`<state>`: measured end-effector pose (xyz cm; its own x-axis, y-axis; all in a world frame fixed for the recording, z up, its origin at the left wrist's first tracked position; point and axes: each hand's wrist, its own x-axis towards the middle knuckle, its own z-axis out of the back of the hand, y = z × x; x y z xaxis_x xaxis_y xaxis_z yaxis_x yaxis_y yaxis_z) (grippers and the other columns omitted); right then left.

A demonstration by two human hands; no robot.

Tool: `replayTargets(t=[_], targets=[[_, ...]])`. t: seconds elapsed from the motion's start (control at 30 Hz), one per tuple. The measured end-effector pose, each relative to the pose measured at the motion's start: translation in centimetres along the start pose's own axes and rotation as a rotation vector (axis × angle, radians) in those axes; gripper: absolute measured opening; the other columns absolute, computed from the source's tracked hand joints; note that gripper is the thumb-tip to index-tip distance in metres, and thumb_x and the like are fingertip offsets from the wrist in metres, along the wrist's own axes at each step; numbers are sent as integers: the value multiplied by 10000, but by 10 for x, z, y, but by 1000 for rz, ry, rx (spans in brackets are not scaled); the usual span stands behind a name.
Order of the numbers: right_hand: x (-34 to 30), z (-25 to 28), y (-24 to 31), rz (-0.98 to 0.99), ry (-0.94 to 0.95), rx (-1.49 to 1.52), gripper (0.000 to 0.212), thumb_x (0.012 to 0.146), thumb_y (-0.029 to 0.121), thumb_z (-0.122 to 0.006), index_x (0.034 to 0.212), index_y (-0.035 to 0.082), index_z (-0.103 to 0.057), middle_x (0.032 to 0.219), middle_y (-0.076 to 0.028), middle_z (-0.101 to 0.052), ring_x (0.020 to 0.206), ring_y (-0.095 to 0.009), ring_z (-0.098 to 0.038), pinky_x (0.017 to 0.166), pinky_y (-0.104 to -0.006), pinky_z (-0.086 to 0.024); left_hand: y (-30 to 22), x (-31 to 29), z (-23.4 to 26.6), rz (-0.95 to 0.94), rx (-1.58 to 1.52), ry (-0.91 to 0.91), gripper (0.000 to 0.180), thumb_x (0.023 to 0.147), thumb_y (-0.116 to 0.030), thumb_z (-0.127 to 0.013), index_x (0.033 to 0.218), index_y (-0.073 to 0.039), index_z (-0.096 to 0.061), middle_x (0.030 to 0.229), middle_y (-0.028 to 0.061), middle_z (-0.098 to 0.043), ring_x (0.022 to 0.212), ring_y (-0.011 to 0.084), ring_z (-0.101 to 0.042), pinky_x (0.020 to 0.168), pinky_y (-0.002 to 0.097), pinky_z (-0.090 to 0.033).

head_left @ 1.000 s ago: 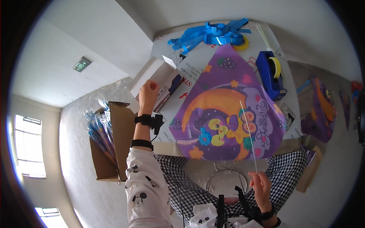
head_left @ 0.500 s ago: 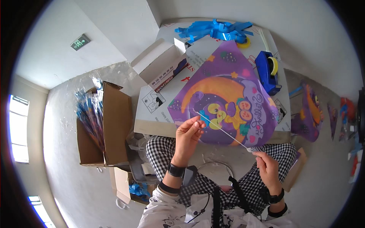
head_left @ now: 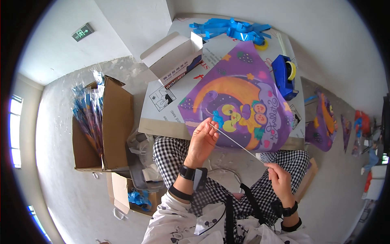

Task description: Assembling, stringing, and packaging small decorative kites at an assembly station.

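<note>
A thin white rod (head_left: 235,141) slants between my two hands, in front of a purple kite (head_left: 221,99) printed with an orange moon and a yellow bear. At its upper left end, my left hand (head_left: 201,142) is closed with the rod pinched between thumb and fingers. My right hand (head_left: 279,181) grips the lower right end in its fingertips, the other fingers curled. Spread flat, the kite covers much of the board-topped table (head_left: 162,124), its pointed end toward the far side. A blue tape dispenser (head_left: 283,77) with yellow tape stands beside the kite's right edge.
Blue ribbon strips (head_left: 231,29) and a yellow tape roll (head_left: 262,45) lie at the far edge. An open white carton (head_left: 175,61) is at left. A cardboard box (head_left: 118,126) of wrapped kites stands on the floor, near a smaller box (head_left: 120,195). Purple kites (head_left: 321,126) hang at right.
My left hand has turned and its fingers have closed around the rod's end. The right hand keeps its grip. The whole view has shifted slightly.
</note>
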<state>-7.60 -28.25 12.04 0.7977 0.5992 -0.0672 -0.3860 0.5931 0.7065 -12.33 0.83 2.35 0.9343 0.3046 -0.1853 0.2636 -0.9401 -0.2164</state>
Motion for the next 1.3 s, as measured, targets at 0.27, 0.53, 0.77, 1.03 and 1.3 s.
replayTargets(t=[0.27, 0.53, 0.77, 1.03, 1.3], targets=[[-3, 2, 2, -18, 12, -8, 193, 930, 40, -557, 1103, 57, -640, 640, -54, -557, 536, -120, -537, 496, -253, -415, -2, -2, 3, 5, 18, 39, 227, 940, -135, -603, 1157, -70, -592, 1044, 23, -629, 935, 134, -607, 795, 272, -524], [19, -1, 19, 28, 12, -74, 178, 931, 43, -550, 1093, 62, -622, 660, -54, -591, 537, -141, -575, 500, -260, -434, -1, -1, 1, 26, 183, 44, 133, 938, -100, -595, 1062, -62, -624, 1004, 25, -635, 932, 135, -627, 757, 275, -512], [93, -45, 44, 250, -20, -106, 74, 935, 103, -560, 1005, 81, -554, 701, -70, -627, 574, -245, -632, 499, -338, -466, 15, -1, -12, 71, 614, 29, 96, 909, -94, -642, 995, -55, -661, 985, 25, -659, 902, 119, -631, 753, 267, -500], [194, -89, -4, 385, -77, -150, 38, 905, 95, -563, 915, 107, -529, 780, -55, -616, 718, -302, -628, 572, -398, -478, -22, 17, 11, -711, 1919, -367, 219, 799, -41, -649, 1015, -21, -615, 957, 112, -593, 924, 296, -582, 809, 382, -484], [215, -106, -40, 378, -29, -192, 52, 872, 58, -584, 892, 88, -546, 867, -66, -557, 812, -299, -594, 633, -393, -476, -26, 30, 54, -784, 2050, -448, 409, 833, -43, -613, 1237, -61, -553, 1200, 135, -530, 1098, 323, -508, 947, 407, -415]])
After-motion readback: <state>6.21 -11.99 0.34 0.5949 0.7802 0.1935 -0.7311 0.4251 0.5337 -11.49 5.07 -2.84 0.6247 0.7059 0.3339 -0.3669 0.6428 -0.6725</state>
